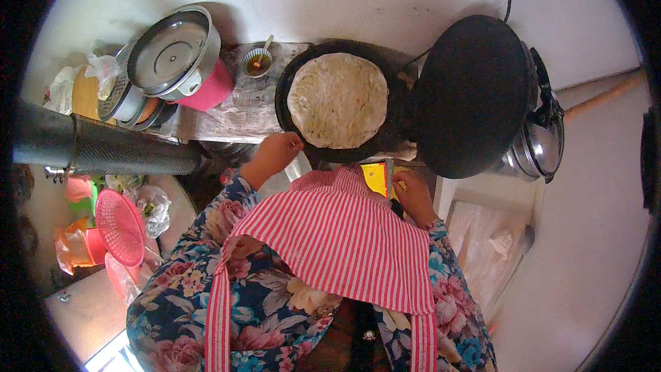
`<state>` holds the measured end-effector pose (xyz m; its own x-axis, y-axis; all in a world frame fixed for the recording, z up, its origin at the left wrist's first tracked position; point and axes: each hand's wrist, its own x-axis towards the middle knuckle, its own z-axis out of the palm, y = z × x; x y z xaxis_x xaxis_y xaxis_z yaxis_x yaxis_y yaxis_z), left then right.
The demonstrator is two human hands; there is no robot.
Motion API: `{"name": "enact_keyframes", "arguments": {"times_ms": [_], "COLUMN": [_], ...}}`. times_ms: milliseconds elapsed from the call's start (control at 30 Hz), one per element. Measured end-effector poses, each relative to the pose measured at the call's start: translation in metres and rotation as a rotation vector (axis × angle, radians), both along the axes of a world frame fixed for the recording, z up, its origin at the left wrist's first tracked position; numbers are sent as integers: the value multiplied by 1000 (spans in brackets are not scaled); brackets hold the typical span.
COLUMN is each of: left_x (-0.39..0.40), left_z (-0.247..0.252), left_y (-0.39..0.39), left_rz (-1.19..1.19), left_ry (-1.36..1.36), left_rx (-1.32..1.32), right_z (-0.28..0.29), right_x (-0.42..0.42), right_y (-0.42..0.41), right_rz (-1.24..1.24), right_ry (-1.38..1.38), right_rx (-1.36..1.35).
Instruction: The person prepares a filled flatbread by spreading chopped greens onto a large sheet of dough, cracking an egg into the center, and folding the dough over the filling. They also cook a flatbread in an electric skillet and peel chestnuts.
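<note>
A round flatbread, pale and floury with faint greenish specks, lies flat on the black plate of an electric griddle. The griddle's round black lid is swung up to the right. My left hand is at the plate's front left edge, fingers curled and partly hidden; whether it pinches anything cannot be made out. Lower right of the plate is my right hand, fingers bent, beside a yellow panel. Left of the griddle, a small fluted bowl holds brownish liquid and a spoon.
Stacked pots with a lidded pan sit by a pink container on the left. A thick dark pipe crosses below them. Pink baskets stand lower left. Behind the lid are a metal pot and a wooden stick.
</note>
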<state>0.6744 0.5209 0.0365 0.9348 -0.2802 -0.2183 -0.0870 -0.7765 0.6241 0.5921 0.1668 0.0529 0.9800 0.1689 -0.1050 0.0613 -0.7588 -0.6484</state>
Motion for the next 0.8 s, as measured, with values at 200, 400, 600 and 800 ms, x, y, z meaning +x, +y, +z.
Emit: {"name": "enact_keyframes", "arguments": {"times_ms": [200, 400, 600, 800], "left_x": [26, 84, 159, 198], "left_z": [-30, -95, -142, -167], "left_y": [19, 33, 13, -13], "left_rz": [62, 107, 181, 239], "left_ry": [-99, -205, -154, -204], "left_rx": [-167, -129, 28, 243], "right_z": [-20, -24, -29, -62], "right_x": [-9, -9, 3, 70], "right_y": [0, 11, 18, 23], "right_rz": [-49, -102, -122, -112], "right_ry": [177, 293, 305, 177], "right_rx": [95, 178, 191, 112]}}
